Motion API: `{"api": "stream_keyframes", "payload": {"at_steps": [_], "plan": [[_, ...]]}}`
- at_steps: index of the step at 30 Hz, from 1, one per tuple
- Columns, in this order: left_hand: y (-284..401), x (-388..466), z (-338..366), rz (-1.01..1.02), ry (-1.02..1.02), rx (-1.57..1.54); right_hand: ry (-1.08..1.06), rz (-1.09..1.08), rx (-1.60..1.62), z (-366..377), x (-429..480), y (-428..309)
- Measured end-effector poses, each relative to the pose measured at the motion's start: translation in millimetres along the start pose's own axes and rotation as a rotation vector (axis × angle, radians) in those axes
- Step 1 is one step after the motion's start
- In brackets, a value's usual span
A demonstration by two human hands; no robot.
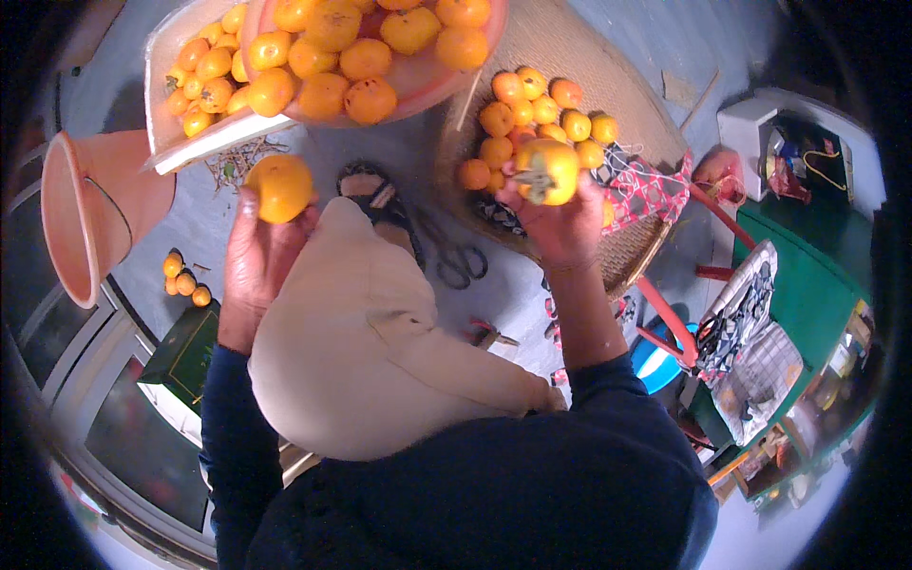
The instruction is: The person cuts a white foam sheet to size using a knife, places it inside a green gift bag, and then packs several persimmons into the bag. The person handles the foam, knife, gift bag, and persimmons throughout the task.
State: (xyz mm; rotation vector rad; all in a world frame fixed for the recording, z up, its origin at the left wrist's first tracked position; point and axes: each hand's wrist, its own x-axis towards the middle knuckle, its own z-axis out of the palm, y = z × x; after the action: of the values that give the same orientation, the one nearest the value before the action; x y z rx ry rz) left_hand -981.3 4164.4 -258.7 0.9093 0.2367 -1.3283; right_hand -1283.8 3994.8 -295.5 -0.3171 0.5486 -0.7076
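My left hand holds an orange persimmon beside my left knee. In my right hand is another persimmon, its green calyx towards me. Behind that hand, several persimmons lie on a flat woven bamboo tray. A patterned red and dark cloth with white string is on the same tray. Ahead of me, a pink plastic basin full of persimmons overlaps a white foam box that holds smaller-looking ones.
A pink bucket lies tipped at the left, near several small persimmons and a dark green box. Black-handled scissors and pliers are on the floor. At the right stand a cloth-draped red chair and a blue basin.
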Motion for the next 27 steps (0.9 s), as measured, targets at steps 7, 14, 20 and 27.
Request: {"api": "stream_keyframes", "payload": {"at_steps": [7, 14, 20, 27], "plan": [[-9, 38, 51, 0.088, -0.241, -0.063, -0.055, -0.17, -0.884, 95, 27, 65], [6, 37, 76, 0.014, 0.007, -0.103, -0.149, -0.442, -1.422, 128, 53, 97], [0, 37, 67, 0.019, 0.003, -0.089, -0.278, -0.734, -1.599, 125, 52, 90], [7, 27, 34, -0.014, -0.173, -0.136, -0.034, -0.67, -1.636, 19, 32, 52]]}}
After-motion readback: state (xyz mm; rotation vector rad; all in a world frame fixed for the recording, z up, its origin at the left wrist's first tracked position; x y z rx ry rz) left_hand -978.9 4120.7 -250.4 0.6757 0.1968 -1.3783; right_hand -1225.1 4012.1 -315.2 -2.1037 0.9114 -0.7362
